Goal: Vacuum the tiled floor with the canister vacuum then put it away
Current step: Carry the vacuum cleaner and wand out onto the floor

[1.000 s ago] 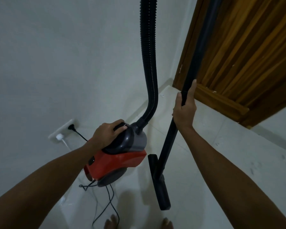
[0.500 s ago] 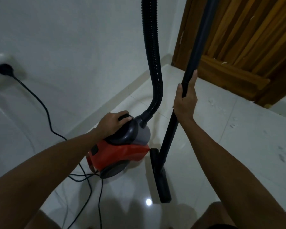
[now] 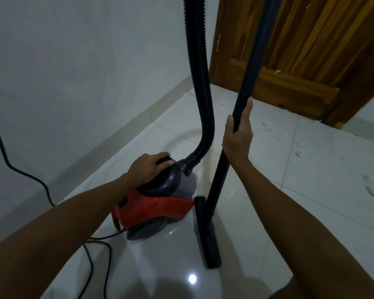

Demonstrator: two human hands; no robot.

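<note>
Red and grey vacuum (image 3: 158, 203): it sits on the white tiled floor (image 3: 311, 190), near the wall (image 3: 73, 61).
Left hand (image 3: 148, 170): its grip is curled over the dark handle (image 3: 165, 161) on top of the vacuum.
Right hand (image 3: 238, 134): its grip is wrapped around the black wand (image 3: 249, 67), with the thumb pointing up along it.
Wand: it stands almost straight up (a little tilted), just beside the vacuum.
Floor head (image 3: 207, 234): long and black, flat on the tiles at the bottom of the wand, touching or almost touching the vacuum's front.
Hose (image 3: 200, 72): black and bumpy, it goes up from the front of the vacuum and out of the top.
Cord (image 3: 20, 171): black, it runs down the wall and loops on the floor behind the vacuum.
Door (image 3: 300, 50): brown wood, past the wand.
White bits (image 3: 274, 130): little scraps lie on the tiles near the door.
</note>
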